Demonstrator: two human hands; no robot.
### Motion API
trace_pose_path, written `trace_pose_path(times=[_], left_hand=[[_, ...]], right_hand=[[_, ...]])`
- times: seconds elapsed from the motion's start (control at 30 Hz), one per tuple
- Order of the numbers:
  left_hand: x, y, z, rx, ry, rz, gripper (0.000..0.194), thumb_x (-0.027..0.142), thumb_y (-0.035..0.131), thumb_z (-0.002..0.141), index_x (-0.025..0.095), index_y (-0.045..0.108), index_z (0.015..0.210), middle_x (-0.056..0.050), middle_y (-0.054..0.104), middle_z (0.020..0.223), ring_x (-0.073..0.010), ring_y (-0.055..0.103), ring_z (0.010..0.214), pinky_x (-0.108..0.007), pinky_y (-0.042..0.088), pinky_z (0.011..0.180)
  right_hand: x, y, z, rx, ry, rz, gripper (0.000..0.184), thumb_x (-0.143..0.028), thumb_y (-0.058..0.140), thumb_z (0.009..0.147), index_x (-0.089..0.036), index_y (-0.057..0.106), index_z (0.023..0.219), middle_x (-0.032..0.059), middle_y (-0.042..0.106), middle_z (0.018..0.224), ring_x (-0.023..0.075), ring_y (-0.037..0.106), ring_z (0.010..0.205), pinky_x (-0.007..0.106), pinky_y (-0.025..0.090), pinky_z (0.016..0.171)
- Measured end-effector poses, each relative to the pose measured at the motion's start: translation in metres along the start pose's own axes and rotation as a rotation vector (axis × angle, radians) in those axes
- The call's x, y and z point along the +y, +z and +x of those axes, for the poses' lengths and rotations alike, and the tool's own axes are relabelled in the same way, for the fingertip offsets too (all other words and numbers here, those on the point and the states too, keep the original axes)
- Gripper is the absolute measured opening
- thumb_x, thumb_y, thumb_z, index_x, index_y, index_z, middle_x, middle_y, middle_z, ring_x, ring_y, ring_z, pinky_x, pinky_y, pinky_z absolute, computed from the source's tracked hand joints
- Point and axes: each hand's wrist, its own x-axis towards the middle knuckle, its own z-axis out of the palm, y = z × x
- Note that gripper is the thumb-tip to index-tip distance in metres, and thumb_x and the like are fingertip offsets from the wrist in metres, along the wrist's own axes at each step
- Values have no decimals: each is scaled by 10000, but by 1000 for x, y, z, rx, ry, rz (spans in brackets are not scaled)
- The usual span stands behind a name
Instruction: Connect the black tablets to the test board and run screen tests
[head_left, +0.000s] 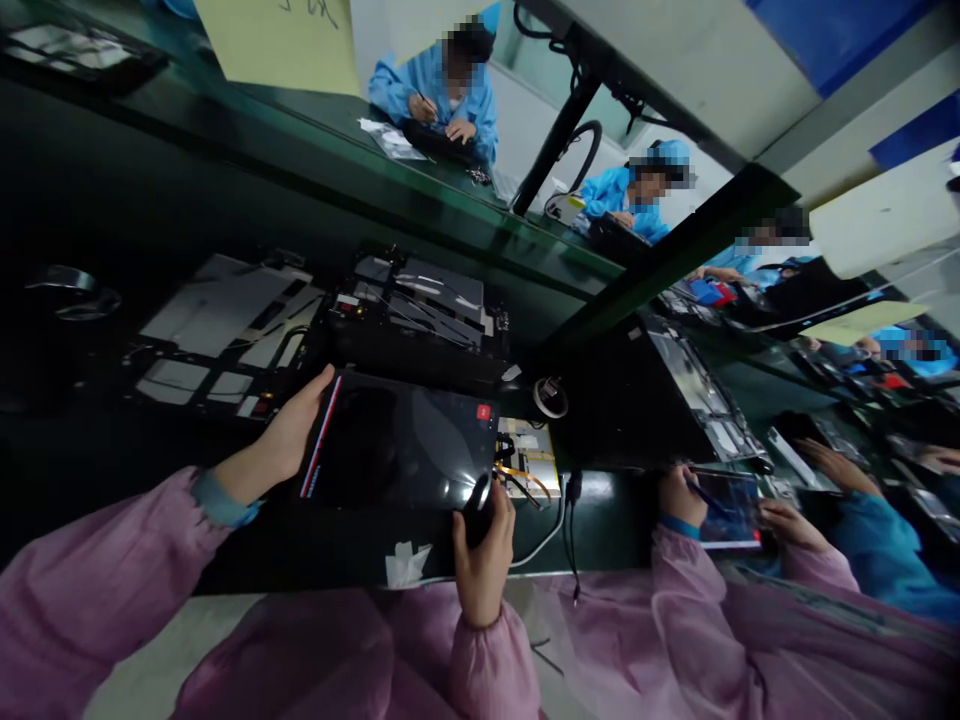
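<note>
A tablet [397, 440] with a dark, glossy screen is held flat above the bench. A thin coloured strip runs down its left edge, and a small red square shows near its upper right corner. My left hand [289, 440] is closed on the left edge, its fingers partly hidden beneath. At the lower right corner, my right hand [486, 560] grips the same tablet between thumb and fingers. Just past its right side lies an opened circuit unit [532, 455] with orange ribbon cables. How the two connect is hidden.
Stacks of opened tablets [232, 310] and another black stack [420, 310] stand behind. A tape roll [550, 397], white cable [551, 530] and tape piece [407, 563] are close by. To the right, a co-worker's hand [682, 497] holds another tablet [727, 510]. A green post [667, 250] slants across.
</note>
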Motion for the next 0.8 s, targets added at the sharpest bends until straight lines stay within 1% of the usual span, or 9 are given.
trace_pose_path(times=[0.1, 0.2, 0.3, 0.4, 0.5, 0.63, 0.7, 0.8], left_hand=[[1, 3, -1, 52, 14, 10, 460, 473, 474, 916, 177, 610, 1241, -80, 760, 763, -305, 730, 869, -445, 592, 785], [1, 8, -3, 102, 22, 14, 459, 485, 452, 922, 201, 608, 1248, -72, 759, 758, -296, 729, 880, -418, 598, 785], [2, 12, -6, 124, 27, 18, 468, 462, 407, 946, 176, 596, 1264, -65, 760, 761, -285, 732, 860, -418, 595, 800], [3, 14, -9, 116, -1, 28, 486, 447, 374, 962, 132, 605, 1250, -66, 762, 772, -277, 732, 820, -433, 587, 820], [4, 15, -12, 108, -7, 37, 494, 459, 378, 958, 122, 627, 1220, -71, 761, 783, -272, 731, 787, -435, 583, 825], [3, 15, -12, 114, 7, 52, 476, 454, 399, 951, 125, 638, 1200, -75, 761, 789, -270, 729, 781, -428, 579, 832], [3, 14, -11, 108, 6, 51, 479, 465, 399, 949, 134, 645, 1191, -74, 761, 782, -271, 728, 811, -409, 575, 841], [3, 14, -10, 83, 6, 38, 496, 486, 391, 947, 138, 644, 1193, -72, 762, 782, -279, 725, 856, -404, 569, 847]], right_hand=[[-3, -3, 0, 0, -24, 9, 497, -318, 547, 926, -185, 414, 1386, 167, 512, 1312, 265, 500, 1238, 446, 491, 966], [-5, -5, -1, 10, -38, 27, 446, -272, 519, 933, -185, 436, 1362, 161, 517, 1301, 254, 503, 1233, 447, 492, 973], [-6, -6, -2, 22, -38, 39, 423, -256, 505, 932, -188, 454, 1346, 153, 526, 1289, 250, 511, 1223, 449, 493, 976], [-7, -6, -2, 16, -34, 44, 406, -247, 497, 930, -189, 471, 1331, 155, 520, 1293, 255, 511, 1221, 460, 490, 979], [-7, -7, -3, 8, -41, 55, 406, -232, 488, 931, -190, 476, 1335, 159, 515, 1302, 260, 505, 1228, 471, 489, 979], [-6, -10, -5, 12, -124, 24, 383, -182, 475, 927, -220, 534, 1303, 151, 438, 1411, 285, 462, 1268, 501, 476, 971], [-8, -13, -7, 39, -167, -13, 383, -161, 476, 919, -228, 557, 1287, 144, 400, 1451, 306, 433, 1283, 533, 453, 978], [-13, -21, -7, 100, -157, -2, 425, -159, 487, 910, -222, 521, 1330, 153, 435, 1409, 313, 442, 1264, 543, 444, 972]])
